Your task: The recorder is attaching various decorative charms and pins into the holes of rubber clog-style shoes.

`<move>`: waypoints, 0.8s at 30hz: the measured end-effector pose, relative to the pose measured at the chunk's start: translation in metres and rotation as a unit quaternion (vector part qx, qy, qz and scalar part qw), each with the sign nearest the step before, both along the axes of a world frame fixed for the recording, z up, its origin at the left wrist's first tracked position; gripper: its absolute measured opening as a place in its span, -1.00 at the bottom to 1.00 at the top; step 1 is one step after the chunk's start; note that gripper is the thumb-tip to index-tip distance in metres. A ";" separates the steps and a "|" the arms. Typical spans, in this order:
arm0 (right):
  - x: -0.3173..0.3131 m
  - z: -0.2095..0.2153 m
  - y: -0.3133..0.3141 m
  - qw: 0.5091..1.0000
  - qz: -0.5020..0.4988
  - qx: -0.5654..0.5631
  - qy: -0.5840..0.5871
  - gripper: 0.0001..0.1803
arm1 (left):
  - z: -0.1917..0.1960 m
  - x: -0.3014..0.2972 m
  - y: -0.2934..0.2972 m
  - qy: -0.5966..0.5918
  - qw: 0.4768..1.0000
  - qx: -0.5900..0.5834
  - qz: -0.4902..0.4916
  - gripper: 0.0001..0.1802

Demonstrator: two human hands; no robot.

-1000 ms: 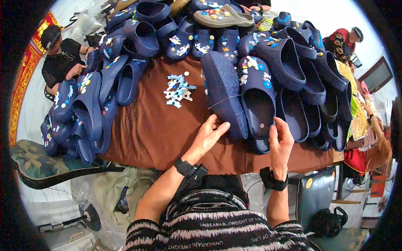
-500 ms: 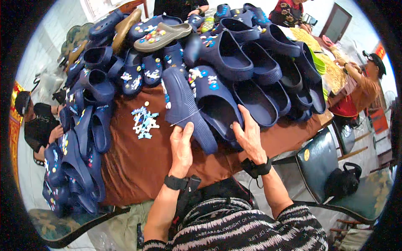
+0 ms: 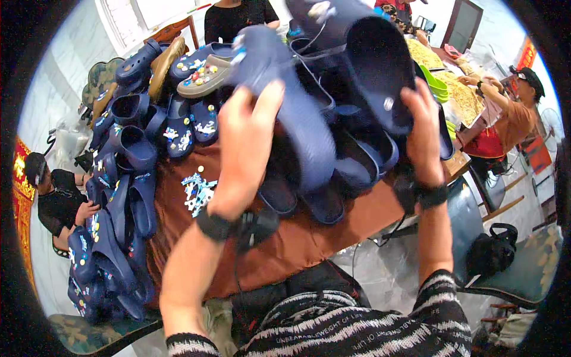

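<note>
My left hand grips a navy clog by its side, sole edge turned up and blurred by motion. My right hand holds a second navy clog by the heel rim, thumb inside near a small white spot. Both clogs are lifted over the far part of the table, above a pile of other navy clogs. A thin pale string runs between the two held clogs. White and blue flat charms lie on the brown cloth left of my left hand.
More charm-covered navy clogs are heaped along the left edge, with a grey-beige clog at the back. One person sits left, another works at the right. A chair with a black bag stands at right.
Both hands have lifted the two clogs up and away from me, over the pile. My right hand has shifted to the right, and the clogs are farther apart.
</note>
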State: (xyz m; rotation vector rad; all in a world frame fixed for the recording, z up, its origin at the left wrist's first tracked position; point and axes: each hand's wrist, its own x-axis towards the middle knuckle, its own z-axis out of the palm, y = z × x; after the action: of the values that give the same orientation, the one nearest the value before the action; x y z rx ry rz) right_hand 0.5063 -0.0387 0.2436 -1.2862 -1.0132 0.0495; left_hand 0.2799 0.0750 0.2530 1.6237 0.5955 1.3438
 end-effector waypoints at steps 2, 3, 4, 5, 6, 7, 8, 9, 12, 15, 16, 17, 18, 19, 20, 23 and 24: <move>0.030 0.028 0.018 0.996 0.030 -0.021 0.086 -0.60 | 0.023 0.037 0.030 0.000 0.999 0.010 -0.033 -0.63; 0.062 0.031 0.025 0.999 0.029 -0.012 -0.014 -0.56 | 0.033 0.058 0.040 0.013 0.998 0.012 -0.061 -0.58; 0.100 0.025 0.029 0.993 0.028 -0.005 -0.113 -0.53 | 0.040 0.081 0.050 0.027 0.996 0.013 -0.089 -0.53; 0.118 0.020 0.038 0.993 0.036 -0.002 -0.113 -0.53 | 0.046 0.098 0.067 0.113 0.987 0.025 -0.108 -0.53; 0.137 0.020 0.036 0.985 0.032 -0.062 -0.161 -0.49 | 0.050 0.119 0.076 0.192 0.971 0.034 -0.140 -0.52; 0.145 0.019 0.039 0.971 0.033 -0.119 -0.204 -0.44 | 0.048 0.135 0.081 0.260 0.953 0.092 -0.123 -0.48; 0.139 0.020 0.045 0.971 0.039 -0.117 -0.205 -0.44 | 0.047 0.144 0.084 0.327 0.928 0.149 -0.101 -0.44; 0.134 0.023 0.042 0.966 0.013 -0.216 -0.139 -0.41 | 0.040 0.149 0.073 0.380 0.894 0.216 -0.098 -0.47; 0.133 0.019 0.032 0.938 0.012 -0.339 -0.068 -0.33 | 0.017 0.143 0.055 0.342 0.885 0.289 -0.128 -0.57; 0.127 0.017 0.028 0.940 0.012 -0.335 -0.068 -0.33 | 0.013 0.132 0.054 0.309 0.892 0.306 -0.123 -0.59; 0.130 0.015 0.029 0.939 0.020 -0.337 -0.070 -0.33 | 0.012 0.129 0.054 0.282 0.893 0.330 -0.116 -0.59; 0.135 0.014 0.027 0.933 -0.009 -0.350 -0.086 -0.34 | 0.014 0.127 0.048 0.262 0.898 0.330 -0.124 -0.57; 0.140 0.013 0.025 0.925 -0.037 -0.363 -0.103 -0.35 | 0.015 0.123 0.042 0.239 0.906 0.323 -0.135 -0.60; 0.144 0.011 0.020 0.922 -0.062 -0.358 -0.131 -0.38 | 0.014 0.120 0.037 0.203 0.913 0.330 -0.128 -0.64; 0.145 0.011 0.016 0.921 -0.056 -0.362 -0.136 -0.38 | 0.013 0.112 0.036 0.170 0.919 0.337 -0.117 -0.67; 0.117 0.011 0.016 0.926 -0.097 -0.210 -0.299 -0.54 | 0.000 0.069 0.035 0.134 0.928 0.335 -0.089 -0.73; 0.091 0.011 0.013 0.923 -0.091 -0.153 -0.340 -0.60 | -0.010 0.049 0.035 0.140 0.932 0.326 -0.072 -0.74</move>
State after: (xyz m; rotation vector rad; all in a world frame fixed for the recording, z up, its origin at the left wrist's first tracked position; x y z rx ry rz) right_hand 0.5972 -0.0261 0.2549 -1.7338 -1.5076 -0.4268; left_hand 0.3286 0.1105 0.2430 2.3746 0.1772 1.2802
